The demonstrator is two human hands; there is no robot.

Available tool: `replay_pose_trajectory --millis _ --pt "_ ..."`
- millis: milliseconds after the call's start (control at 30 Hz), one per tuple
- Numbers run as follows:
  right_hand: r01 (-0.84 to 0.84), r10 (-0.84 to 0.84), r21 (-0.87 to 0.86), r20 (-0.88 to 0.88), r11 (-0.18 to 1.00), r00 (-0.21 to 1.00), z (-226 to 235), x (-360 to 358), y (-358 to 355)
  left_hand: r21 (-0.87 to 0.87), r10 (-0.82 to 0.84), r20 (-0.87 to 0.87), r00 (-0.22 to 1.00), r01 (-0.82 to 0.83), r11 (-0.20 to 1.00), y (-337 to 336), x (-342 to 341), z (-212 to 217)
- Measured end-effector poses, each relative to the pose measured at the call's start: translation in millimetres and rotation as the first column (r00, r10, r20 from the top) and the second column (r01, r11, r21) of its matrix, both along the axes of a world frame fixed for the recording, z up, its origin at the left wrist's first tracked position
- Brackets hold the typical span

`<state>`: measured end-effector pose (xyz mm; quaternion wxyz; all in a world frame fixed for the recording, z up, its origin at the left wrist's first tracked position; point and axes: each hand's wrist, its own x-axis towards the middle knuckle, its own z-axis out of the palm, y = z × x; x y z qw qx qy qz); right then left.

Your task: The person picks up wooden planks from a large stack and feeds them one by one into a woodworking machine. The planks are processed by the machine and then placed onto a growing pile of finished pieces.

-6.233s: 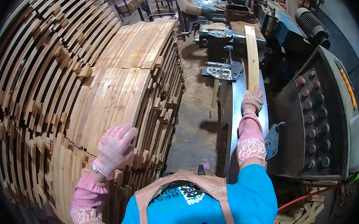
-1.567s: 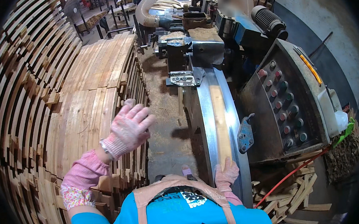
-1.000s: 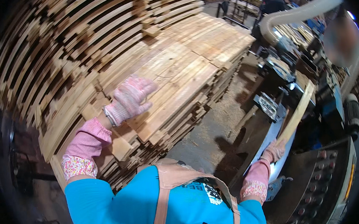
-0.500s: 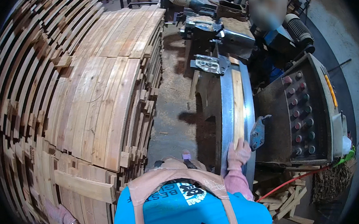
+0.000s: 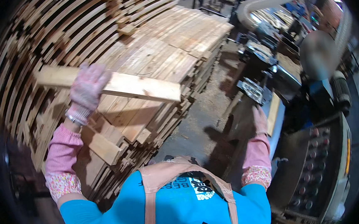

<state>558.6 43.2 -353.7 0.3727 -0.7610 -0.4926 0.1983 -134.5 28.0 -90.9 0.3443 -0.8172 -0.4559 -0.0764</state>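
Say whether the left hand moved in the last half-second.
Yes: relative to the plank stack, the left hand has moved forward from the near end, and now holds a board.

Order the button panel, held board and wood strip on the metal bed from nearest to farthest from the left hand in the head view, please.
1. Held board, in the left hand.
2. Wood strip, on the metal bed at right.
3. Button panel, farther right.
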Motion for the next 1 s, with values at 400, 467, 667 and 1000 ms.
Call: replay_pose_trajectory --millis 400,467,667,1000 --pt "-0.001 -0.059 0.300 0.193 0.954 0.979 36 -165 -211 -0.069 -0.741 0.224 0.633 0.769 0.636 50 289 -11" --pt "0.320 -0.307 -0.007 0.271 0.947 0.912 16 -159 -268 -0.245 -0.683 0.242 0.689 0.725 0.644 49 285 -12" --pt "0.666 -0.401 -0.295 0.612 0.685 0.682 -1 -114 -272 -0.325 -0.401 0.214 0.891 0.452 0.831 57 193 -49" --pt "0.511 -0.424 -0.101 0.433 0.854 0.795 -44 79 -29 -0.271 0.135 0.248 0.959 -0.065 0.960 16 31 -17"
